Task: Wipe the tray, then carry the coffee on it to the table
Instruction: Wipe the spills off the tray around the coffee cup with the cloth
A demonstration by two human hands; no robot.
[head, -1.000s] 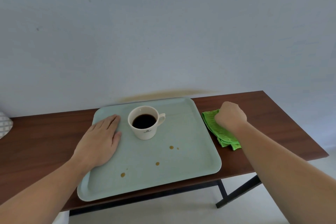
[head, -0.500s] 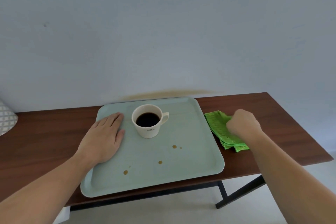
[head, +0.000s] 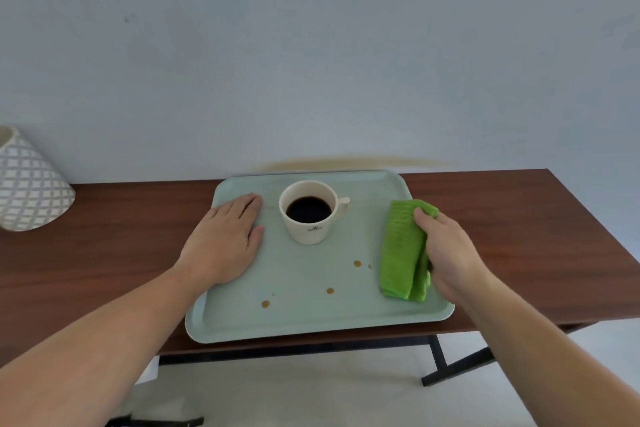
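Right hand [head: 446, 253] grasps folded green cloth [head: 401, 250] on pale green plastic tray [head: 311, 322], spills to its left
Cloth's long axis runs near-to-far; brown drips [head: 357, 263] nearest, probably touching nothing; left hand [head: 225, 243] flat, released, on tray

A pale mint-green tray [head: 311, 319] is seen at centre frame, marked with small brown drops [head: 357, 263]. A cream cup [head: 308, 225] of black coffee [head: 308, 210], a bright green cloth [head: 401, 253], a dark reddish-brown table [head: 104, 236] and, at left, a white-and-grey diamond-patterned object [head: 27, 180] are shown.
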